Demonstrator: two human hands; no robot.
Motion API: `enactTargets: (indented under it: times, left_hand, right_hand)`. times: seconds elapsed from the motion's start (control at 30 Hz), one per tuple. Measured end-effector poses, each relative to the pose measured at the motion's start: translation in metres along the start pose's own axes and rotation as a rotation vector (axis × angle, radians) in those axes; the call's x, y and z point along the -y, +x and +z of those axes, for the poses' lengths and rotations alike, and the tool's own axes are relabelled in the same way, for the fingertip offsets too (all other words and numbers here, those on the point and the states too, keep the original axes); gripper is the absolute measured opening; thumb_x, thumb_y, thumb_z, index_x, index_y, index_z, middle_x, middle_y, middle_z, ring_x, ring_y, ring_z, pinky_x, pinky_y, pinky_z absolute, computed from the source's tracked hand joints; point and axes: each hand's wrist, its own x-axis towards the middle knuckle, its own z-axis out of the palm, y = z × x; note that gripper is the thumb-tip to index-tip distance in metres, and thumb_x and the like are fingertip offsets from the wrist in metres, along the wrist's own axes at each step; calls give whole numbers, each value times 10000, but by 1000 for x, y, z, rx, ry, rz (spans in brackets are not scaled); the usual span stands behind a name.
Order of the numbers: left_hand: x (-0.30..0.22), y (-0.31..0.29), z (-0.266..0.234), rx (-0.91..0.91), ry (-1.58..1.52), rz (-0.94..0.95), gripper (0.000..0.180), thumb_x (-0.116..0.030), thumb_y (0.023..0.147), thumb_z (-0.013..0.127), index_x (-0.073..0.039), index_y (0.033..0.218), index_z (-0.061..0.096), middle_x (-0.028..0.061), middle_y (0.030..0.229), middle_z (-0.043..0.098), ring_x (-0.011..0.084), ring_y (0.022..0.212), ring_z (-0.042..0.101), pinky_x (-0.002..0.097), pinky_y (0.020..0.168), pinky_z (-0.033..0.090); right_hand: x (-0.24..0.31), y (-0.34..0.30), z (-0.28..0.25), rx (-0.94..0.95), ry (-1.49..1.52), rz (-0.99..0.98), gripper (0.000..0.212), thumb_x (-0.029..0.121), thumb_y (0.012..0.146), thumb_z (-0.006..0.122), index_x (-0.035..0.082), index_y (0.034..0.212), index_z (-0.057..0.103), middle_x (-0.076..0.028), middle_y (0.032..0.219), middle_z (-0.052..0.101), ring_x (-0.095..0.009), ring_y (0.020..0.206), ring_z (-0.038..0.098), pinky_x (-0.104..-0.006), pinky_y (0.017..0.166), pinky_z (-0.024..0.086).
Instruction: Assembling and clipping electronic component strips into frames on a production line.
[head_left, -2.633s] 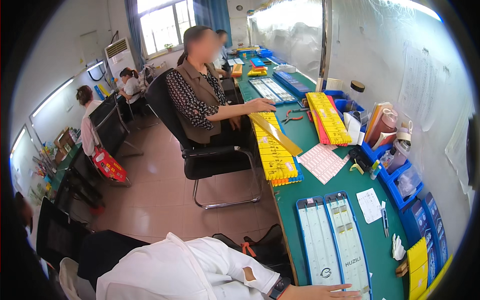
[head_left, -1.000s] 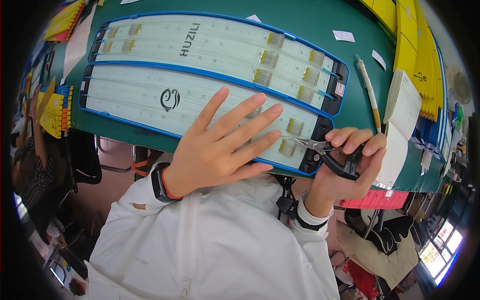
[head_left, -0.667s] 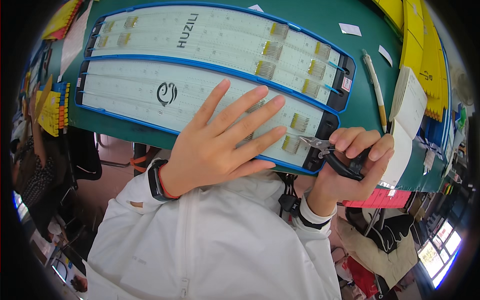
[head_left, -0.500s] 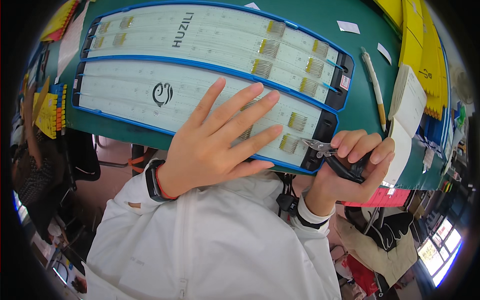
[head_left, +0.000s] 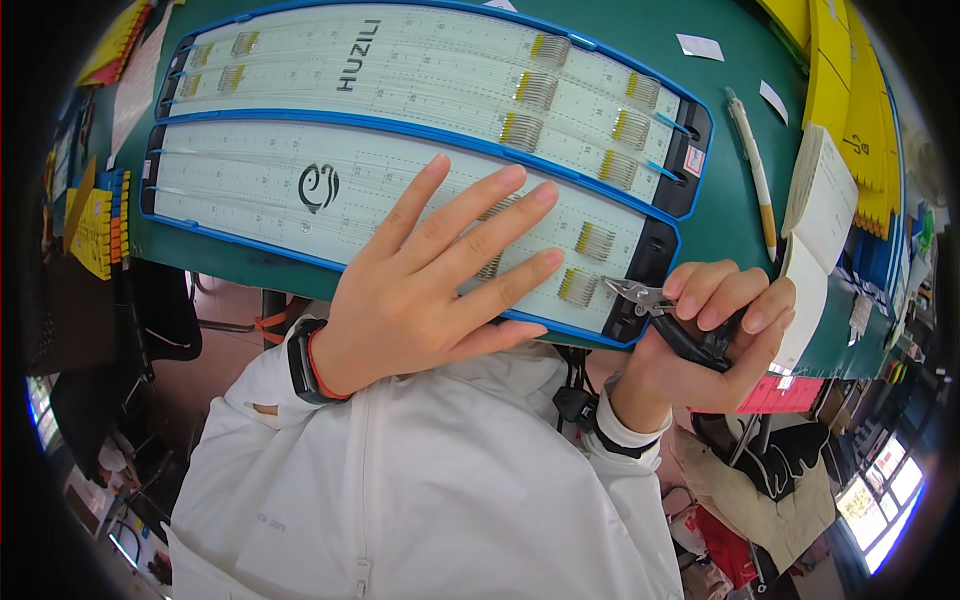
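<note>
The green surface [head_left: 740, 200] carries two long blue-framed white jig boards side by side; the nearer board [head_left: 300, 200] looks stiff, flat and light, best pinned from above. The left hand [head_left: 430, 280] lies open, fingers spread, pressing it. At that board's right end, the right hand [head_left: 715, 335] grips small pliers [head_left: 665, 315], tips beside fragile-looking wire bundles [head_left: 580, 287].

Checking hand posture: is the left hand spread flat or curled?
Spread flat: the left hand lies palm-down, fingers fanned, on the near white tray.
</note>
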Motion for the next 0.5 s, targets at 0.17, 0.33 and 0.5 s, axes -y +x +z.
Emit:
enactTargets:
  times: [0.17, 0.33, 0.5]
  left_hand:
    - [1, 2, 1, 21, 0, 3, 480, -457, 741, 667, -215, 1156, 654, 105, 1297, 545, 308, 1222, 483, 530, 1047, 322]
    - [-1, 0, 1, 24, 1, 3, 479, -452, 747, 667, -204, 1157, 648, 108, 1295, 545, 305, 1221, 485, 528, 1052, 320]
    - [-1, 1, 1, 12, -11, 1, 471, -445, 749, 671, -191, 1145, 645, 110, 1295, 543, 298, 1221, 486, 531, 1056, 315]
  right_hand:
    - [-1, 2, 0, -5, -10, 26, 274, 278, 999, 246, 113, 796, 327, -63, 579, 391, -191, 473, 445, -350, 489, 462]
    - [0, 0, 0, 6, -13, 23, 278, 280, 1003, 246, 113, 795, 327, -64, 579, 396, -191, 474, 450, -350, 493, 467]
    - [-1, 0, 0, 18, -25, 22, 280, 281, 1004, 245, 114, 795, 327, -63, 579, 397, -189, 475, 451, -347, 497, 467]
